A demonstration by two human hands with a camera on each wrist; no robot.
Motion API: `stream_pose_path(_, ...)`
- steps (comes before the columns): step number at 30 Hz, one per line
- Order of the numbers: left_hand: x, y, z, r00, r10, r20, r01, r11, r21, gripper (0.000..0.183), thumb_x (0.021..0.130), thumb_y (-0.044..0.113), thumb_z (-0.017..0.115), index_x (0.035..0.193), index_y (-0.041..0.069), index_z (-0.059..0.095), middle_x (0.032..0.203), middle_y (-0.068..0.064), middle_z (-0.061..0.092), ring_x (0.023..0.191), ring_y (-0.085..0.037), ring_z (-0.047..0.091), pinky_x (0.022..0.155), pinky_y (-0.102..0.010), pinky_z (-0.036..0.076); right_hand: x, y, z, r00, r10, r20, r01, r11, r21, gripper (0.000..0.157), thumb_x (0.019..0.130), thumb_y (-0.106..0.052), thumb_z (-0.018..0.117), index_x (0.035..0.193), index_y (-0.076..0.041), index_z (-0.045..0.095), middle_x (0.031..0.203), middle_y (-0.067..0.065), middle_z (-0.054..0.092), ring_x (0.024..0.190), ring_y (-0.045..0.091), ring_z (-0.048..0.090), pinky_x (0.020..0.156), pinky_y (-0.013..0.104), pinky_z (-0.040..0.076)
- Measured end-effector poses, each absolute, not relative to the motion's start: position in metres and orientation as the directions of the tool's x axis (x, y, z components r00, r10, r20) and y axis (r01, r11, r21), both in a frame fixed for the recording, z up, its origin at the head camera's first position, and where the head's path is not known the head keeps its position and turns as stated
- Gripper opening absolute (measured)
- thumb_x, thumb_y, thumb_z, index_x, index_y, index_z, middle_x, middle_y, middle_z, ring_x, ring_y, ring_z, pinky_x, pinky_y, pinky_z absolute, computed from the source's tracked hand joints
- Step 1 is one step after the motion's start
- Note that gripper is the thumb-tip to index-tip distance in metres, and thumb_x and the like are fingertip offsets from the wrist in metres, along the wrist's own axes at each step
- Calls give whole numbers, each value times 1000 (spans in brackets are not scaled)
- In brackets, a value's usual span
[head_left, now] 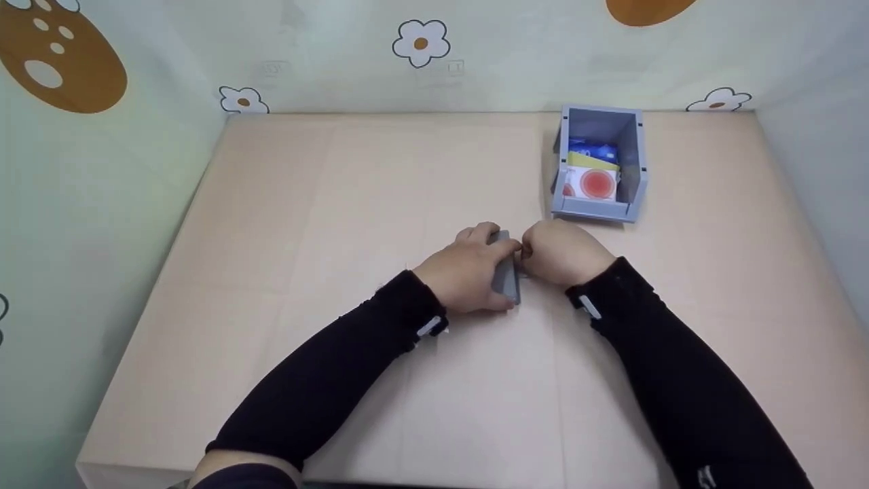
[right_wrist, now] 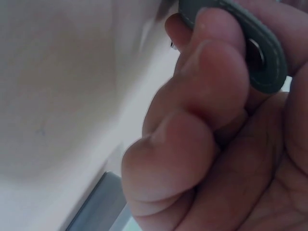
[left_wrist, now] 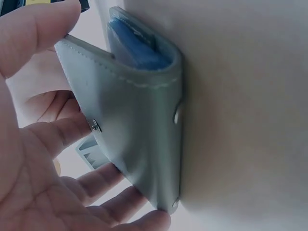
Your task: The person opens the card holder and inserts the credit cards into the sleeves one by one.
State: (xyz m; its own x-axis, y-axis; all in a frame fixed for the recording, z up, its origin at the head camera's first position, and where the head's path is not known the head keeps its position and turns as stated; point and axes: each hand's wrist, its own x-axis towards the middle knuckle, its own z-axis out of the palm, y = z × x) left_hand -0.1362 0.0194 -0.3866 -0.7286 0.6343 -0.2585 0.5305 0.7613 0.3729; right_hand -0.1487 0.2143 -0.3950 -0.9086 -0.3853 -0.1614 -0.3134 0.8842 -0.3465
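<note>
A grey card holder (head_left: 506,277) stands on its spine on the table between the two hands. My left hand (head_left: 463,273) grips it from the left, its thumb and fingers spread along the cover. In the left wrist view, blue plastic sleeves (left_wrist: 139,50) show inside the card holder, which has stitched edges and small metal studs. Close on its right, my right hand (head_left: 567,252) has its fingers curled in. Seen from the right wrist, it pinches the holder's grey stitched strap (right_wrist: 272,72), which carries a round metal snap.
A grey open-front bin (head_left: 594,209) stands at the back right, just beyond the right hand. Several cards or packets lie in it, including a white card with a red circle (head_left: 597,184). Patterned walls border the beige table (head_left: 339,204) at the back and sides.
</note>
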Motion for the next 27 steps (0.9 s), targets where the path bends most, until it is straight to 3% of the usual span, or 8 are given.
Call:
stream_pose_path(14, -144, 7, -380, -715, 670, -202, 523, 703, 481, 85, 83, 53, 86, 154, 23, 48, 161, -10, 38, 133, -26, 51, 105, -40, 53, -150, 216, -395, -908, -376, -184, -307, 897, -319, 15, 86, -11, 64, 75, -4, 72, 70, 6, 64, 68, 25, 54, 70, 46, 51)
stream_pose_path(27, -155, -12, -372, -709, 677, -197, 494, 676, 547, 84, 86, 50, 84, 153, 18, 43, 160, -4, 39, 116, -20, 60, 104, -36, 52, -151, 219, -391, -916, -339, -215, -263, 912, -316, 15, 85, -10, 67, 70, -6, 70, 67, 4, 60, 63, 24, 52, 58, 34, 41)
